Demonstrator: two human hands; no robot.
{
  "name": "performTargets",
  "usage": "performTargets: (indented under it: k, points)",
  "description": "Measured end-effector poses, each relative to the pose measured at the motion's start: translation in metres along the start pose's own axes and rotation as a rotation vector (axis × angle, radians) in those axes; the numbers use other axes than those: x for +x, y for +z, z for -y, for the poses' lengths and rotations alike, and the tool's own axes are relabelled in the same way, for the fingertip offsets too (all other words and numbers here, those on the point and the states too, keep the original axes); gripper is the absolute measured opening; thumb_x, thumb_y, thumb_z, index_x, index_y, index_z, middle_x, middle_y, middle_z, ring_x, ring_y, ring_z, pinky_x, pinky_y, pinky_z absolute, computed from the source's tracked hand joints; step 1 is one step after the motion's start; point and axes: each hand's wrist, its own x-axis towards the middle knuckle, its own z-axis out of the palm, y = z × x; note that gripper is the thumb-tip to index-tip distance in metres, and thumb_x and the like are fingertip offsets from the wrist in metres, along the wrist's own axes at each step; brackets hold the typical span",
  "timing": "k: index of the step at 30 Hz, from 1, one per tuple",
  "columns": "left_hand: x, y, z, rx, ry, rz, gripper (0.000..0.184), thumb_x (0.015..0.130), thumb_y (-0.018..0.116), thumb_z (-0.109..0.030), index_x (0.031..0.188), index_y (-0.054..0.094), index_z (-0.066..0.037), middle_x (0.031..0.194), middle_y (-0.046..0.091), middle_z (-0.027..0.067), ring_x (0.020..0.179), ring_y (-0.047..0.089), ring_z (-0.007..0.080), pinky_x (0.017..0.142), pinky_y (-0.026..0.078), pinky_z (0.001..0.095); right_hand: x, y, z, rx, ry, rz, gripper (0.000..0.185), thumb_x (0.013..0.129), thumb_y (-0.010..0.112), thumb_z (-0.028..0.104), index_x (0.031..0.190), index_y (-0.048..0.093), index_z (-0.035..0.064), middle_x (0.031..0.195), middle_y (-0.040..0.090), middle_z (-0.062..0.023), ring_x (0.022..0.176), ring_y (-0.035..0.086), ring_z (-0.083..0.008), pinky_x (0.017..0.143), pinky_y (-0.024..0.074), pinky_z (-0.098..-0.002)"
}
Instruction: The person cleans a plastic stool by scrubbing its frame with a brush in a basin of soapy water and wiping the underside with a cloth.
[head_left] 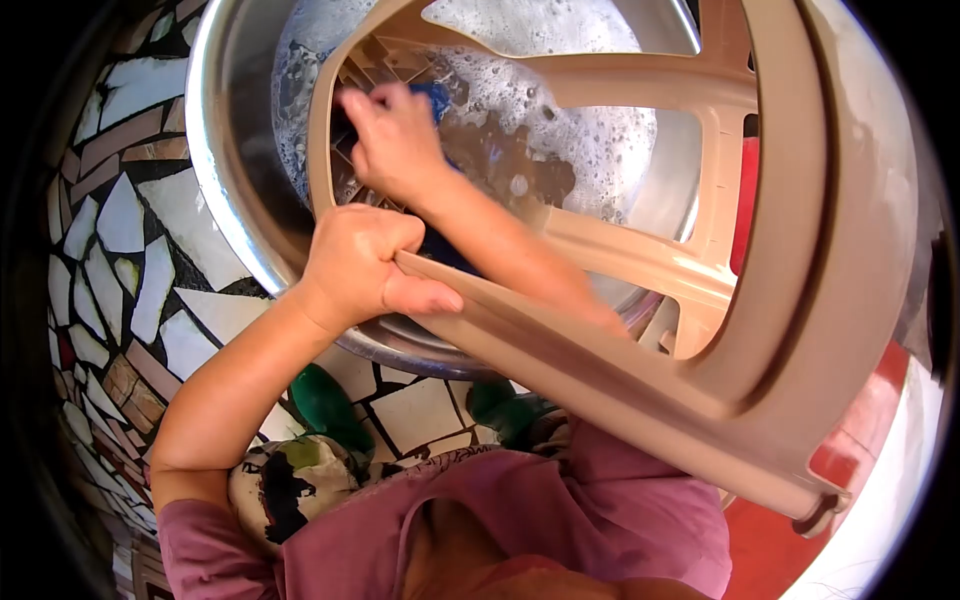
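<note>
A light-brown plastic chair [600, 350] lies tipped over a large metal basin [232, 200] of soapy water [590, 130]. My left hand [360, 262] is closed around the chair's near edge, its thumb along the top. Through the chair's frame reaches my right hand [393, 140], slightly blurred, fingers curled against the slatted part [375, 65]. Bunched at those fingers is a blue cloth [432, 100], mostly covered by the hand. More dark blue shows below the right forearm, its kind unclear.
Broken-tile paving [120, 215] surrounds the basin on the left. Green footwear [325, 400] stands close to the basin's near rim. A red surface [770, 540] with a white edge is at the lower right, beneath the chair.
</note>
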Motion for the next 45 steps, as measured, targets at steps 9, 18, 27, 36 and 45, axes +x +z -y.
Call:
performTargets:
  k: [9, 18, 27, 36, 45]
  points:
    - [0.002, 0.009, -0.003, 0.012, 0.132, -0.04, 0.07, 0.057, 0.074, -0.066, 0.051, 0.04, -0.005, 0.049, 0.04, 0.0105, 0.044, 0.043, 0.0272, 0.045, 0.036, 0.0348, -0.021, -0.002, 0.011, 0.337, 0.193, 0.067, 0.048, 0.065, 0.056, 0.0, 0.113, 0.057, 0.0092, 0.098, 0.06, -0.0127, 0.096, 0.051, -0.0325, 0.082, 0.0396, -0.0453]
    - [0.003, 0.003, 0.001, -0.022, 0.031, 0.056, 0.075, 0.055, 0.07, -0.072, 0.052, 0.037, -0.005, 0.049, 0.034, 0.0101, 0.044, 0.04, 0.0271, 0.045, 0.034, 0.0356, -0.001, 0.004, -0.007, 0.209, 0.021, -0.066, 0.053, 0.06, 0.064, 0.007, 0.11, 0.05, 0.0075, 0.104, 0.062, -0.0137, 0.111, 0.047, -0.0373, 0.089, 0.0337, -0.0498]
    - [0.006, -0.002, -0.004, -0.058, -0.059, 0.039, 0.086, 0.065, 0.041, -0.089, 0.054, 0.03, -0.004, 0.05, 0.028, 0.0059, 0.044, 0.036, 0.0218, 0.045, 0.027, 0.0335, -0.017, 0.028, 0.005, -0.145, 0.139, -0.065, 0.023, 0.068, 0.058, 0.009, 0.092, 0.057, 0.008, 0.089, 0.066, -0.0037, 0.107, 0.049, -0.0282, 0.086, 0.0307, -0.0548]
    - [0.006, -0.004, 0.002, -0.143, -0.128, 0.069, 0.082, 0.061, 0.059, -0.081, 0.056, 0.036, -0.003, 0.052, 0.03, 0.0065, 0.047, 0.034, 0.0187, 0.045, 0.031, 0.0329, -0.02, 0.019, 0.005, 0.297, 0.245, -0.006, 0.039, 0.063, 0.061, 0.003, 0.101, 0.057, 0.0105, 0.099, 0.064, -0.007, 0.104, 0.052, -0.0289, 0.085, 0.036, -0.045]
    - [0.007, -0.005, 0.003, -0.181, -0.184, 0.079, 0.082, 0.061, 0.058, -0.082, 0.056, 0.035, -0.003, 0.052, 0.029, 0.0066, 0.047, 0.033, 0.0207, 0.045, 0.031, 0.0338, -0.005, 0.008, -0.035, 0.23, 0.271, 0.063, 0.02, 0.071, 0.055, 0.008, 0.087, 0.065, 0.0124, 0.079, 0.066, -0.0093, 0.077, 0.062, -0.0304, 0.07, 0.0504, -0.0424]
